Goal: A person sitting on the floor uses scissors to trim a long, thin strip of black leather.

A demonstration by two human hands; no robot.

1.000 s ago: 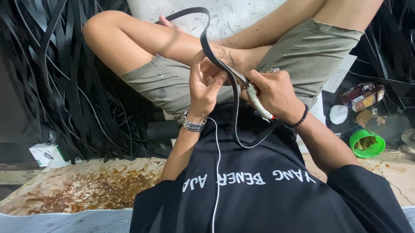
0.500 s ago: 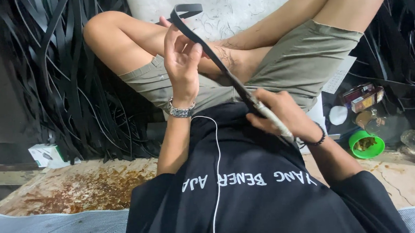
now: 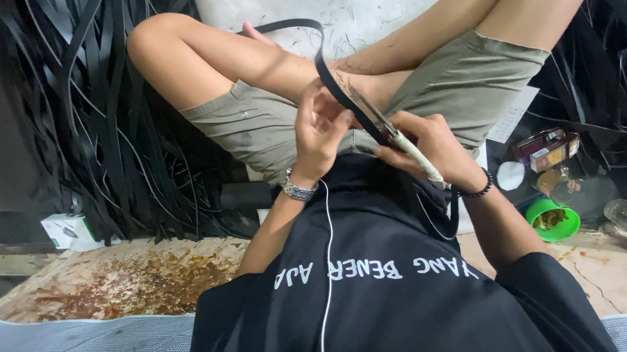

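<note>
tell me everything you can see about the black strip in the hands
The strip is a long, narrow, flat black band, rubbery-looking and matte. It loops from above the left knee, arcs over, then runs diagonally down across the lap. The left hand pinches it at mid-length; the right hand presses a pale-handled tool against it just below. Past the right hand it thins and hangs in a loop over the black shirt. Whether it is cut through cannot be told.

Black strap [image 3: 333, 88], cream-handled tool [image 3: 415, 159], olive-grey shorts [image 3: 460, 87], black shirt [image 3: 379, 295] with white lettering, white earphone cable [image 3: 328, 269], silver wristwatch [image 3: 298, 189], black bead bracelet [image 3: 476, 190], green bowl [image 3: 553, 219], rust-stained brown floor [image 3: 131, 278]
</note>
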